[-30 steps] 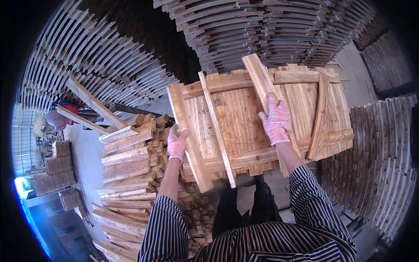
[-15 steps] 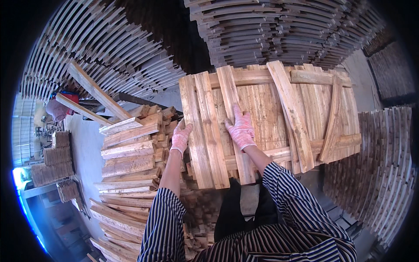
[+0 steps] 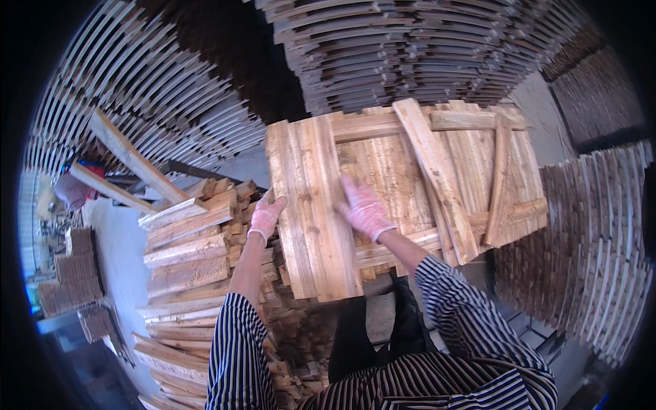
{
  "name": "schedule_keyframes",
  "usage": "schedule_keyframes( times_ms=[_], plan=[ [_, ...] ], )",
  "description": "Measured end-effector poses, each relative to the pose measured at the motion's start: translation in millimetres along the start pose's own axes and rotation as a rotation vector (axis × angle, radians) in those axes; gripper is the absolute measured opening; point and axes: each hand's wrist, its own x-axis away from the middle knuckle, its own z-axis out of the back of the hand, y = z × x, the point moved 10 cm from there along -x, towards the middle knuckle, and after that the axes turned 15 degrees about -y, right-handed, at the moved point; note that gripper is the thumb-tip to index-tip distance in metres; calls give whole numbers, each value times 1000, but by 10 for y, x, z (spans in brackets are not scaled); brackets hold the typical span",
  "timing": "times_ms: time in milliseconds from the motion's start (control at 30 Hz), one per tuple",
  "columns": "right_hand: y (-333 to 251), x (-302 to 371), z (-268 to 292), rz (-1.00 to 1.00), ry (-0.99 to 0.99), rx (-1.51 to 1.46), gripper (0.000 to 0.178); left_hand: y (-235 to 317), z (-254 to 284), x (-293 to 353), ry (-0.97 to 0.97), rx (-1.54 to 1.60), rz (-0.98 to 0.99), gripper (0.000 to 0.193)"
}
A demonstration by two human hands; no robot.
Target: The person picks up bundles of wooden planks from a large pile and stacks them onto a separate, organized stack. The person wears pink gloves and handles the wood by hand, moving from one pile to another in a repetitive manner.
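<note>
A stack of pale, rough wooden planks lies before me, with several planks pushed side by side [image 3: 311, 212] across its left end. My left hand [image 3: 265, 216], in a pinkish-white glove, rests against the outer left edge of these planks, thumb and fingers apart. On their right edge, my right hand [image 3: 367, 210] presses with its fingers spread; it wears the same kind of glove and is slightly blurred. A loose slanting plank [image 3: 436, 181] and a shorter upright plank [image 3: 498, 181] lie farther right. One crosswise plank [image 3: 471, 120] runs along the stack's far edge.
At my left stands a pile of loose planks [image 3: 188, 263], two longer boards [image 3: 137, 157] jutting from it. Tall stacks of slats rise behind [image 3: 403, 55], at far left [image 3: 130, 89] and at right [image 3: 574, 239]. Smaller board stacks [image 3: 74, 260] stand on the floor at left.
My right hand has moved left, bringing a plank up against the others at the left end and closing the gap. The view has also shifted slightly.
</note>
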Motion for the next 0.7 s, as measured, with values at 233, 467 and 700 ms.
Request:
schedule_keyframes(
  times_ms=[233, 467, 700],
  plan=[
    [1847, 627, 1327, -446, 377, 303, 82, 62, -176, -197, -34, -21, -19, 60],
    [924, 298, 673, -464, 426, 213, 72, 22, 46, -32, -11, -101, 22, 62],
    [544, 83, 24, -130, 200, 70, 76, -70, 108, -9, -25, 5, 70, 61]
  ],
)
